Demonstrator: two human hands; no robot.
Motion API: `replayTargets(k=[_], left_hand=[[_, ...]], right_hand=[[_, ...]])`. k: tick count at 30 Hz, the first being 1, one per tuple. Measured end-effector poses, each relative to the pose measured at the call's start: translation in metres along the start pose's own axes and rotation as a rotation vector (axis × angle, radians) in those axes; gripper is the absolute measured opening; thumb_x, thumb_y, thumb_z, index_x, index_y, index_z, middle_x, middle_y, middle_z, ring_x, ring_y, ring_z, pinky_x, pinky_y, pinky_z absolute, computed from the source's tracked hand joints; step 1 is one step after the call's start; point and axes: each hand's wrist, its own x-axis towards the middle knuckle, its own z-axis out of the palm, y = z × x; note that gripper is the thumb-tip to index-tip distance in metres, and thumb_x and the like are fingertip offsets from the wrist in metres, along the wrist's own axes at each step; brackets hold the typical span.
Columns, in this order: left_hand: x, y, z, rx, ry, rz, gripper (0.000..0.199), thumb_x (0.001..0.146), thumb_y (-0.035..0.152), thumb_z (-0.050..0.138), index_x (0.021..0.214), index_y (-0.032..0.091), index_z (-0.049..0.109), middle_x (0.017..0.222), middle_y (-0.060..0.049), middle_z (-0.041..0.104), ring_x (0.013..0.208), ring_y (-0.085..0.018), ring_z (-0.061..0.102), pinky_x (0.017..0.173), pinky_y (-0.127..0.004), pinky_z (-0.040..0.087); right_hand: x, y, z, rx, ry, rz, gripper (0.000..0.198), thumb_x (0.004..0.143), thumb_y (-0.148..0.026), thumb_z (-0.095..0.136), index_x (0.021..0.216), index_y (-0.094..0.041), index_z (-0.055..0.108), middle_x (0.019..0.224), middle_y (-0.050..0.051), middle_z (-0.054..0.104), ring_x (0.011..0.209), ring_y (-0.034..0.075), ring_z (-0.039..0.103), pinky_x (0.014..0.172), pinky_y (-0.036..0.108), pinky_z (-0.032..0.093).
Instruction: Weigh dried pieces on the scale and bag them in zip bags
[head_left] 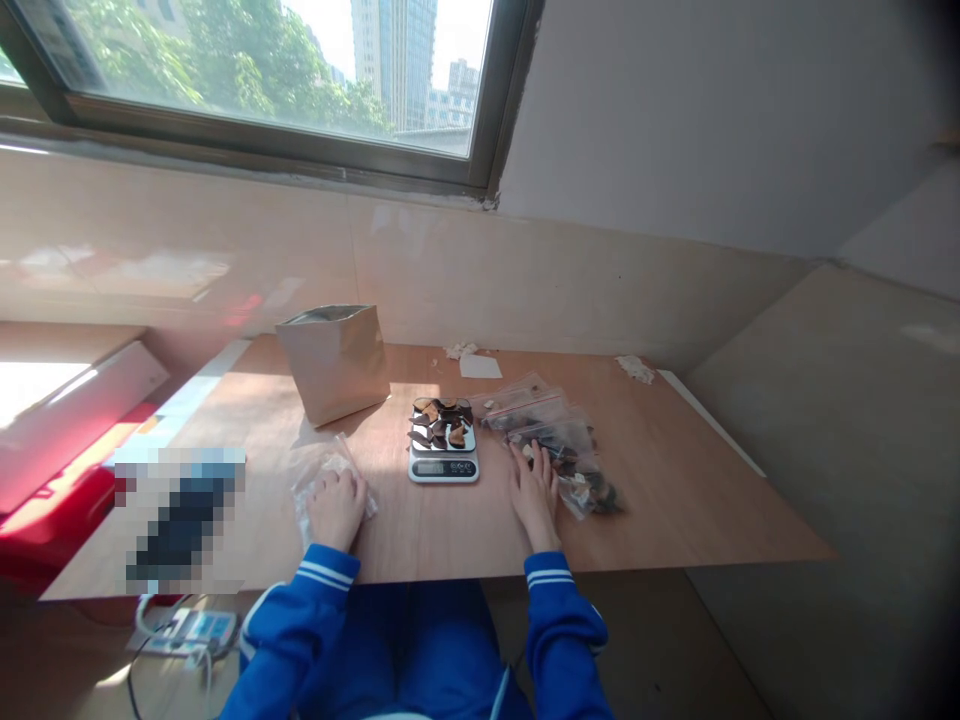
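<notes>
My left hand (336, 508) lies on a crumpled clear plastic bag (301, 482), its fingers curled over the film. Between my hands stands a white kitchen scale (444, 482) with a dark display strip; I cannot read its number. Several dark, curved dried pieces (433, 432), some with brown faces, are spread on its plate. My right hand (534, 497) rests on the table with fingers stretched forward, the tips touching the near side of a pile of zip bags (574, 440). Dark pieces show through those clear bags.
An upright kraft paper pouch (335, 365) stands open-topped behind my left hand. A white paper slip (480, 367) and crumpled white scraps (636, 369) lie along the back. At left is a pixelated dark object (184, 515). A power strip (191, 632) sits below the table edge.
</notes>
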Motion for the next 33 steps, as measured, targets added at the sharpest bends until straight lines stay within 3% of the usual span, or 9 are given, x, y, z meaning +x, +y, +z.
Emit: replayTargets(k=[3, 6, 10, 14, 16, 21, 25, 29, 33], left_hand=[[0.001, -0.009, 0.003, -0.071, 0.012, 0.066, 0.031, 0.090, 0.030, 0.036, 0.081, 0.015, 0.062, 0.087, -0.015, 0.063, 0.086, -0.030, 0.058, 0.071, -0.038, 0.041], [-0.002, -0.006, -0.003, -0.267, 0.009, 0.217, 0.030, 0.091, 0.031, 0.035, 0.074, 0.018, 0.057, 0.074, -0.008, 0.059, 0.075, -0.024, 0.056, 0.070, -0.035, 0.041], [-0.016, 0.019, -0.028, -0.586, -0.008, 0.497, 0.032, 0.094, 0.034, 0.033, 0.071, 0.021, 0.050, 0.071, -0.004, 0.055, 0.072, -0.019, 0.053, 0.069, -0.032, 0.043], [-0.032, 0.035, -0.050, -0.702, -0.034, 0.656, 0.029, 0.094, 0.035, 0.035, 0.074, 0.021, 0.052, 0.074, -0.003, 0.057, 0.074, -0.018, 0.053, 0.071, -0.031, 0.043], [-0.036, 0.032, -0.055, -0.753, 0.015, 0.568, 0.029, 0.094, 0.035, 0.036, 0.071, 0.022, 0.049, 0.068, -0.001, 0.053, 0.068, -0.017, 0.052, 0.066, -0.029, 0.042], [-0.032, 0.016, -0.065, -0.851, 0.211, 0.115, 0.031, 0.092, 0.038, 0.036, 0.066, 0.023, 0.040, 0.053, 0.005, 0.041, 0.051, -0.013, 0.047, 0.054, -0.025, 0.037], [-0.016, 0.016, -0.074, -0.836, 0.199, 0.043, 0.031, 0.088, 0.039, 0.040, 0.063, 0.022, 0.042, 0.053, 0.004, 0.043, 0.051, -0.012, 0.047, 0.053, -0.024, 0.038], [0.001, 0.019, -0.073, -0.882, 0.275, -0.010, 0.027, 0.085, 0.039, 0.043, 0.068, 0.020, 0.053, 0.077, -0.002, 0.051, 0.070, -0.015, 0.055, 0.064, -0.027, 0.050], [0.009, 0.020, -0.067, -0.914, 0.285, -0.053, 0.028, 0.084, 0.041, 0.044, 0.071, 0.019, 0.056, 0.094, -0.008, 0.051, 0.084, -0.019, 0.057, 0.075, -0.033, 0.054]], right_hand=[[0.006, -0.002, -0.009, 0.046, 0.032, 0.067, 0.043, 0.086, -0.017, 0.043, 0.126, -0.021, 0.058, 0.146, 0.016, 0.038, 0.139, 0.036, 0.027, 0.107, 0.061, 0.022], [-0.005, -0.035, -0.020, 0.214, 0.044, 0.048, 0.033, 0.089, -0.025, 0.043, 0.114, -0.019, 0.063, 0.135, 0.018, 0.049, 0.129, 0.034, 0.040, 0.104, 0.058, 0.029], [-0.035, -0.102, -0.031, 0.660, -0.288, -0.130, 0.032, 0.095, -0.041, 0.039, 0.106, -0.022, 0.062, 0.104, 0.008, 0.066, 0.089, 0.020, 0.063, 0.081, 0.033, 0.049], [-0.046, -0.135, -0.031, 0.784, -0.463, -0.116, 0.035, 0.094, -0.047, 0.040, 0.087, -0.021, 0.062, 0.074, 0.002, 0.066, 0.066, 0.017, 0.061, 0.062, 0.026, 0.045], [-0.041, -0.133, -0.028, 0.814, -0.445, -0.092, 0.039, 0.095, -0.045, 0.038, 0.077, -0.019, 0.061, 0.066, 0.001, 0.063, 0.060, 0.015, 0.058, 0.059, 0.026, 0.043], [-0.024, -0.112, -0.028, 0.870, -0.442, -0.077, 0.039, 0.091, -0.047, 0.045, 0.068, -0.018, 0.057, 0.063, 0.001, 0.059, 0.060, 0.015, 0.056, 0.059, 0.025, 0.044], [-0.003, -0.103, -0.033, 0.761, -0.368, -0.225, 0.032, 0.090, -0.047, 0.049, 0.104, -0.020, 0.061, 0.107, 0.008, 0.063, 0.096, 0.020, 0.061, 0.079, 0.032, 0.051], [0.034, -0.095, -0.018, 0.467, -0.081, -0.269, 0.044, 0.090, -0.037, 0.048, 0.130, -0.018, 0.048, 0.137, 0.017, 0.043, 0.133, 0.027, 0.037, 0.109, 0.047, 0.033], [0.063, -0.091, 0.014, 0.298, -0.142, -0.320, 0.056, 0.089, -0.037, 0.050, 0.140, -0.017, 0.038, 0.149, 0.018, 0.029, 0.142, 0.029, 0.022, 0.111, 0.050, 0.029]])
